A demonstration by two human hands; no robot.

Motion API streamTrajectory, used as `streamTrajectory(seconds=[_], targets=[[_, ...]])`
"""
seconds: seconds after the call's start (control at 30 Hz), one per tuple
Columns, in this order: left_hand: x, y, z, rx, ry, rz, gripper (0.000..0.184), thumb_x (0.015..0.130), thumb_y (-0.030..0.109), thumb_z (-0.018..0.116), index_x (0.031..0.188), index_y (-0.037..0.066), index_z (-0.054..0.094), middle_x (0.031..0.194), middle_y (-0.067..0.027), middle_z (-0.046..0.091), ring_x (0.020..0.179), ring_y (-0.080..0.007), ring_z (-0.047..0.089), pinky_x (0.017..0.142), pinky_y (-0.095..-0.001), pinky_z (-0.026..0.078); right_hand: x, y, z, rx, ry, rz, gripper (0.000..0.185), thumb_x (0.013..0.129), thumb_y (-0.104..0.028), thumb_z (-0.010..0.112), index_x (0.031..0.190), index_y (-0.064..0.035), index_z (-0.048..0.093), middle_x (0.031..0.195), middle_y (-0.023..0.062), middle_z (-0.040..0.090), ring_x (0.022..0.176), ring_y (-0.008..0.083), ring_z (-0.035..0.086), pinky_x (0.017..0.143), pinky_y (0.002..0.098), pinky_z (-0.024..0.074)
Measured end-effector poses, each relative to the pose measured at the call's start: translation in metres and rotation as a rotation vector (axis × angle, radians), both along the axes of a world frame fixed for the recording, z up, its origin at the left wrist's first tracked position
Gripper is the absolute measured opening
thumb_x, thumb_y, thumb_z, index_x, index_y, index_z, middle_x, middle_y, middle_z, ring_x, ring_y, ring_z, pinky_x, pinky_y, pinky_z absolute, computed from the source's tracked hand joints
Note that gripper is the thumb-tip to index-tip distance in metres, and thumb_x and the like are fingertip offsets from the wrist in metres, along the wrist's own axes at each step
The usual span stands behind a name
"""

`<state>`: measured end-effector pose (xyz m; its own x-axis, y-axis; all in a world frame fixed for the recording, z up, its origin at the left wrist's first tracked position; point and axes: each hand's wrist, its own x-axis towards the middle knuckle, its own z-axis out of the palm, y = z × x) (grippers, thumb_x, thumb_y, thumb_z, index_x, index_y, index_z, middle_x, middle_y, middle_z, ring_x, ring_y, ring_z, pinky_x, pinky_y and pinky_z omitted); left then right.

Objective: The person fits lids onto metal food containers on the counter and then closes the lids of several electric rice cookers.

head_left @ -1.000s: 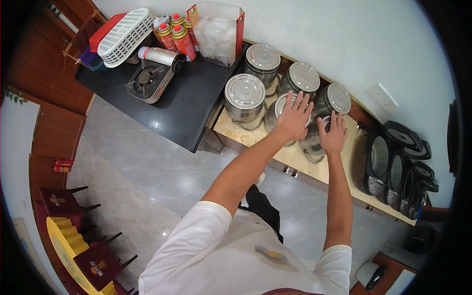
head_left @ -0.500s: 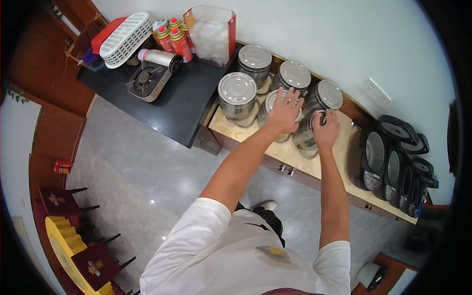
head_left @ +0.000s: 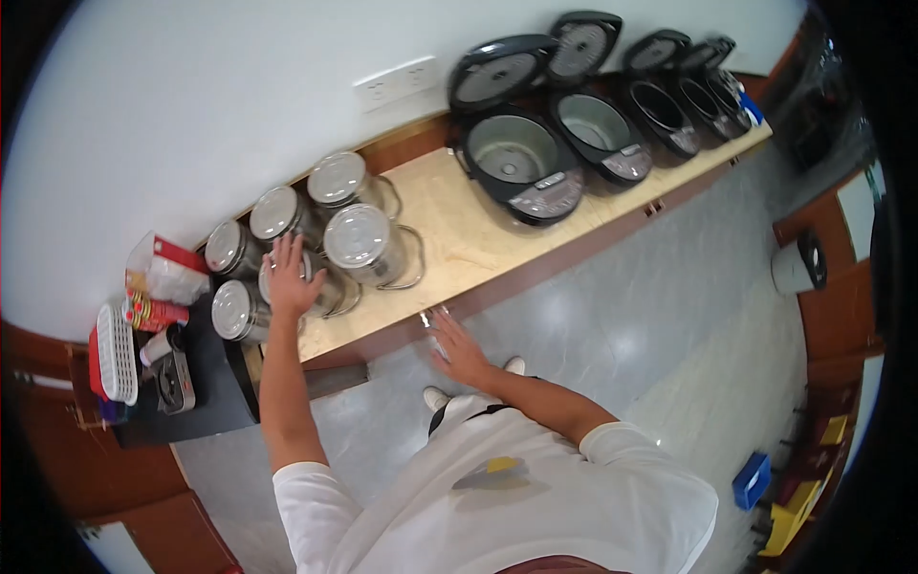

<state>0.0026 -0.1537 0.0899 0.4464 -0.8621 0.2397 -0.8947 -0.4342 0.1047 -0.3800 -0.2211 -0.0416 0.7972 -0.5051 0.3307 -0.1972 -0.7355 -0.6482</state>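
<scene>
Several lidded stainless steel pails with bail handles stand in two rows on the wooden counter's left part. My left hand (head_left: 292, 277) rests with spread fingers on the lid of the middle front pail (head_left: 325, 288), partly covering it. To its right is the front right pail (head_left: 361, 239), its handle hanging down toward the counter. The front left pail (head_left: 236, 311) stands on its other side. My right hand (head_left: 459, 350) is open, fingers stretched out, in front of the counter edge near the metal cabinet handles (head_left: 433, 315). It appears to hold nothing.
Rice cookers with raised lids, the nearest (head_left: 516, 158), line the counter's right part. A wall socket (head_left: 394, 84) is above. On the dark table (head_left: 215, 397) at left are a portable gas stove (head_left: 174, 383), gas cans (head_left: 153, 312) and a white basket (head_left: 117, 354).
The view has swung right, bringing the rice cookers into full sight. My right hand has left the front right pail and dropped to the counter's front. My left hand stays on the middle pail.
</scene>
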Motion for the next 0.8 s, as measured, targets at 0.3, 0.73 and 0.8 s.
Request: streamTrajectory(seconds=[0.3,0.73,0.8], targets=[[-0.002,-0.002,-0.002,0.057,-0.136,0.017,0.09,0.088,0.047,0.068,0.162,0.012,0.032,0.168,-0.0137,0.03,0.156,-0.0354,0.025,0.124,-0.0575,0.019,-0.179,-0.129,-0.072,0.372,0.493,-0.521,0.042,0.098,-0.031,0.061,0.128,-0.0011,0.065,0.14,0.0247,0.06,0.129,0.0411,0.058,0.11,0.0463,0.0474],[-0.015,-0.007,0.005,0.088,-0.101,0.094,0.092,0.086,0.044,0.067,0.163,0.007,0.03,0.169,-0.0178,0.028,0.157,-0.0389,0.023,0.124,-0.0583,0.019,-0.225,-0.172,-0.092,0.469,0.417,-0.57,0.043,0.094,-0.036,0.065,0.117,0.0002,0.072,0.119,0.0258,0.071,0.111,0.0421,0.069,0.1,0.0458,0.0542],[-0.016,-0.007,0.007,0.091,-0.092,0.09,0.092,0.086,0.043,0.066,0.162,0.006,0.031,0.168,-0.0193,0.029,0.156,-0.0406,0.024,0.124,-0.0589,0.019,-0.222,-0.19,-0.088,0.481,0.392,-0.578,0.042,0.094,-0.035,0.066,0.117,0.0005,0.072,0.12,0.0264,0.07,0.112,0.0424,0.068,0.1,0.0459,0.0538]])
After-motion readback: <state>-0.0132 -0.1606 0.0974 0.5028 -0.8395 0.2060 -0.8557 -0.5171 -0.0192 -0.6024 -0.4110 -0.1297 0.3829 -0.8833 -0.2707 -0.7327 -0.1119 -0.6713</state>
